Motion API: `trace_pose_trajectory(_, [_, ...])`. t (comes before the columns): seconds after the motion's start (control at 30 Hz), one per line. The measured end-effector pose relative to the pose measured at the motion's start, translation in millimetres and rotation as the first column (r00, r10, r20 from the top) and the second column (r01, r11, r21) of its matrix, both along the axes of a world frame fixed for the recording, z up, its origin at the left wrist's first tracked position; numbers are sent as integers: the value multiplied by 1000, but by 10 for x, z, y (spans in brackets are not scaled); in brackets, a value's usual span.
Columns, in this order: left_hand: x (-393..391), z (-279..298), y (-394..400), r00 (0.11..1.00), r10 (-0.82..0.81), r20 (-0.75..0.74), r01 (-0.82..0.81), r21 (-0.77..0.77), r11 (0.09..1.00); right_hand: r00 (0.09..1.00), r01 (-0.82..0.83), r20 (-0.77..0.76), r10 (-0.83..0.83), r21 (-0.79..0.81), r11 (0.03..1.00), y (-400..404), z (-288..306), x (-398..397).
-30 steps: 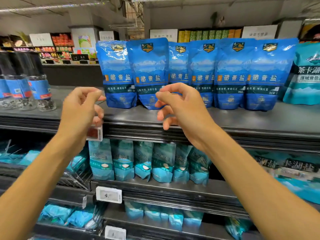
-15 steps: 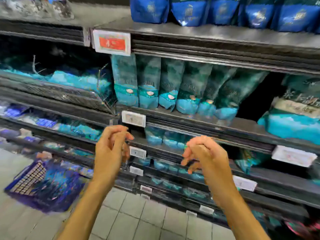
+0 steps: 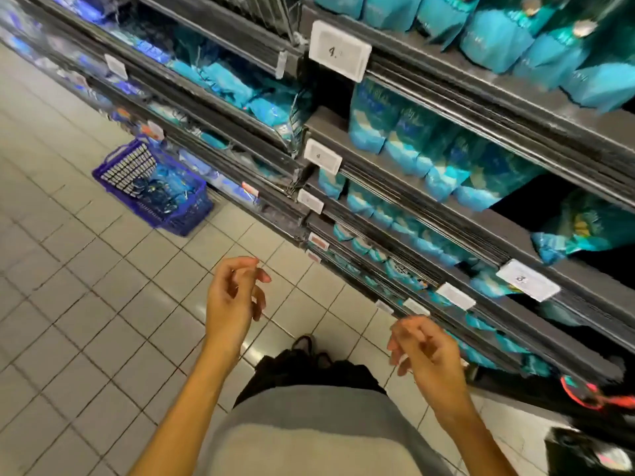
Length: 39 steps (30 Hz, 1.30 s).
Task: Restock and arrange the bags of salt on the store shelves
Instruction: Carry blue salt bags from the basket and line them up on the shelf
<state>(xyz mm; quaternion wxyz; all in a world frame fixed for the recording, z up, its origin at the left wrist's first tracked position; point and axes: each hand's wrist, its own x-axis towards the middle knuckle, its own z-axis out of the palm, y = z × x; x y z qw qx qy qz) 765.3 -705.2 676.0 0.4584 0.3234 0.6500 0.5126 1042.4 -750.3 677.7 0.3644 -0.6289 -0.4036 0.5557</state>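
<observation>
Both hands empty, fingers loosely curled: left hand (image 3: 235, 297) nearer the blue basket (image 3: 154, 187) of salt bags (image 3: 165, 190), on the floor ahead-left; right hand (image 3: 426, 352) beside the shelves (image 3: 481, 207).

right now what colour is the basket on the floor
Blue-purple basket, seen in the head view.

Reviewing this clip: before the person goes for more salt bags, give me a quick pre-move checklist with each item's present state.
1. Left hand free, holding nothing: ok.
2. Right hand free, holding nothing: ok.
3. Blue basket on the floor, ahead to the left, with stock in it: ok.
4. Tiled floor between person and basket free of obstacles: ok.
5. Which salt is in the basket: cannot tell, blurred.
6. Dark gap on a shelf to the right, room for bags: ok.
</observation>
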Motion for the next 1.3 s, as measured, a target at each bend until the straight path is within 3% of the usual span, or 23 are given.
trace_pose_trajectory(0.2, [-169,-188,-740,960,282,-1,-280,-96,955,947,-313,38,318,-94,945,-46,-350,-254])
trace_pose_trajectory(0.33, [-378,-285,-1267,877,478,-49,-481,-130,867,863,-503,-12,504,-89,860,143,-424,-682])
trace_pose_trajectory(0.6, [-968,-713,-2064,618,786,7,-765,-225,604,759,-651,-54,648,-43,758,673,-330,-2122])
trace_pose_trajectory(0.73, [-1623,-829,-2276,541,838,-75,-826,-239,511,719,-695,-17,694,-36,719,850,-294,-3013])
trace_pose_trajectory(0.93, [-2694,-804,-2153,600,793,-104,-791,-228,568,686,-726,17,727,-57,686,1045,-278,-3971])
trace_pose_trajectory(1.3, [-4488,-703,-837,738,674,-25,-659,-243,712,843,-523,44,537,-168,835,1667,-539,-4738])
